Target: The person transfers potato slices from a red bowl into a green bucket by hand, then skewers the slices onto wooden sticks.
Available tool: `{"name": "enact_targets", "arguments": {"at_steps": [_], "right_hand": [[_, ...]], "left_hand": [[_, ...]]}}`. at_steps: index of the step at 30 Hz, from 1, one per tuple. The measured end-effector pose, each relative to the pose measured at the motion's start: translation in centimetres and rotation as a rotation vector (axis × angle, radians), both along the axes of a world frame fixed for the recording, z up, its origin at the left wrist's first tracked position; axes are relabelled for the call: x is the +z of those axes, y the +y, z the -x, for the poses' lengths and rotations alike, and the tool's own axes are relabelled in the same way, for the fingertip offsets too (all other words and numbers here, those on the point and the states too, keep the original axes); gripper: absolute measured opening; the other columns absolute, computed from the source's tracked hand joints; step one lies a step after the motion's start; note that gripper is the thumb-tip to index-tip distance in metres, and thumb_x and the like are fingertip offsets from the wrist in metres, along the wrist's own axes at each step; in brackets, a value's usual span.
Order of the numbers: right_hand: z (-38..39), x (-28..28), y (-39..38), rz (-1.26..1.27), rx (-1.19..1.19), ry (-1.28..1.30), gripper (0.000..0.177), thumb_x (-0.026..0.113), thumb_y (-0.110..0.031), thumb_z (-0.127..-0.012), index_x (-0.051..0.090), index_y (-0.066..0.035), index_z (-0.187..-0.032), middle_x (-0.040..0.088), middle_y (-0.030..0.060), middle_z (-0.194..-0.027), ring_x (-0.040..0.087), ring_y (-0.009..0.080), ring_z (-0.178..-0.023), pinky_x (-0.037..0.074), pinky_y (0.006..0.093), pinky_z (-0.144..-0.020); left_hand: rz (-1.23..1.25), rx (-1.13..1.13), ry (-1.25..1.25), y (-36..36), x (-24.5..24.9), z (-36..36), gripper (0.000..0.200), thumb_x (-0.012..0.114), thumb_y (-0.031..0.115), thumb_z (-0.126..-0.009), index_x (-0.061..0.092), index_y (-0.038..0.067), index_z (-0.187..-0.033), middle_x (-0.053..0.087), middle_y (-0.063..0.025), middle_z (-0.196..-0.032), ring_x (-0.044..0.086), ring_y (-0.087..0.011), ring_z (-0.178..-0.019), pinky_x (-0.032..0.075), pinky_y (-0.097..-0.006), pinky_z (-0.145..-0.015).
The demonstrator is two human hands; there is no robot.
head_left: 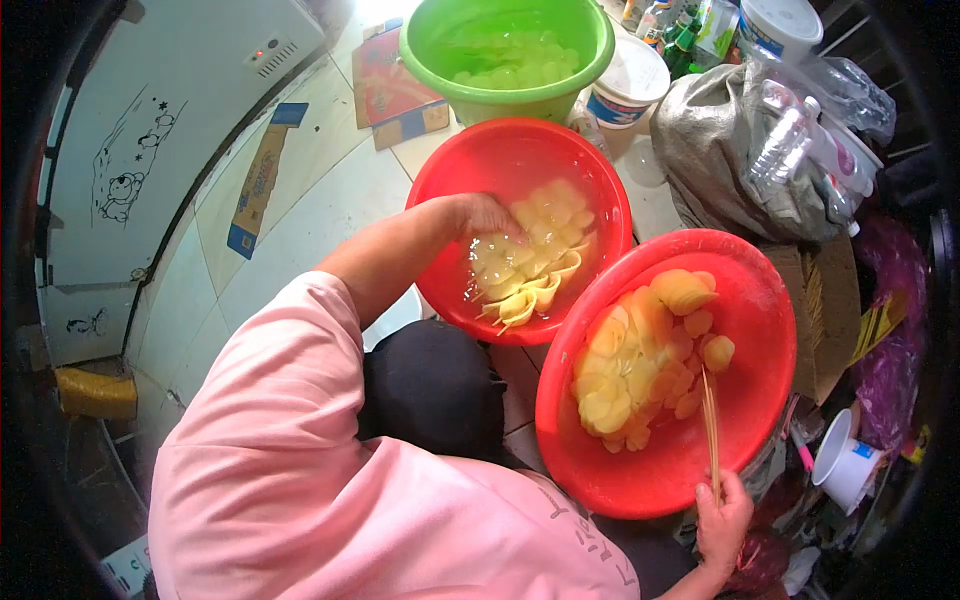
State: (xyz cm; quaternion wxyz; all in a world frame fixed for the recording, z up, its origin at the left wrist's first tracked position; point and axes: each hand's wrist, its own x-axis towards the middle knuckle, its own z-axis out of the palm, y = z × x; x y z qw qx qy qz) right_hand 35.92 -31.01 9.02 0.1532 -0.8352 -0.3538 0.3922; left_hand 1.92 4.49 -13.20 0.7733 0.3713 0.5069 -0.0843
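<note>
My left hand [488, 216] reaches into a red basin [440, 160] of water, its fingers dipping among pale yellow potato slices [555, 212] and largely hidden there. Folded slices on thin sticks [530, 298] lie at the near side of that basin. In my right hand [724, 520], closed at the lower right, are several thin bamboo skewers [711, 425] pointing up over a second, tilted red basin [752, 300]. Their tips meet a round slice [718, 352] there. A heap of loose potato slices [625, 370] fills the middle of this basin.
Beyond the red basins stands a green tub [430, 60] with more slices in water. A lidded white bucket [630, 75] and a grey sack [700, 130] with plastic bottles are at the right. A white freezer [180, 80] lines the left; flattened cardboard [265, 180] lies on the tiles.
</note>
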Motion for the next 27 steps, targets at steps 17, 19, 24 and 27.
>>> {"name": "enact_targets", "arguments": {"at_steps": [17,19,24,27], "right_hand": [[0.1,0.2,-0.2,-0.002,0.042,-0.054,0.024,0.062,-0.008,-0.078,0.060,0.003,-0.099,0.057,0.0006,-0.078,0.050,0.0085,-0.073,0.043,0.0245,-0.068],[0.1,0.0,-0.2,0.008,0.019,-0.035,0.024,0.062,-0.008,-0.078,0.060,0.003,-0.099,0.056,0.0001,-0.077,0.049,0.0082,-0.072,0.043,0.0242,-0.067],[0.0,-0.2,-0.1,0.008,0.018,-0.045,0.023,0.062,-0.007,-0.077,0.060,0.003,-0.098,0.056,-0.0010,-0.076,0.049,0.0077,-0.071,0.043,0.0238,-0.066],[0.1,-0.1,0.0,0.022,0.026,-0.050,0.023,0.062,-0.006,-0.077,0.059,0.003,-0.098,0.056,-0.0008,-0.077,0.049,0.0075,-0.072,0.043,0.0235,-0.066]], "left_hand": [[0.219,0.001,-0.245,0.1,2.3,1.1,0.048,0.072,0.011,-0.074,0.054,0.003,-0.118,0.063,-0.0143,-0.110,0.063,-0.0269,-0.097,0.049,-0.0419,-0.089],[0.277,0.020,-0.239,0.5,0.5,1.4,0.051,0.072,0.008,-0.073,0.053,0.004,-0.120,0.064,-0.0132,-0.108,0.064,-0.0260,-0.096,0.051,-0.0422,-0.086],[0.208,0.001,-0.337,-0.5,2.2,0.3,0.052,0.073,0.011,-0.073,0.053,0.003,-0.120,0.064,-0.0132,-0.109,0.063,-0.0258,-0.097,0.050,-0.0410,-0.087],[0.226,-0.019,-0.358,-0.5,1.7,0.2,0.052,0.073,0.013,-0.073,0.053,0.003,-0.121,0.064,-0.0133,-0.110,0.063,-0.0258,-0.097,0.050,-0.0406,-0.088]]}}
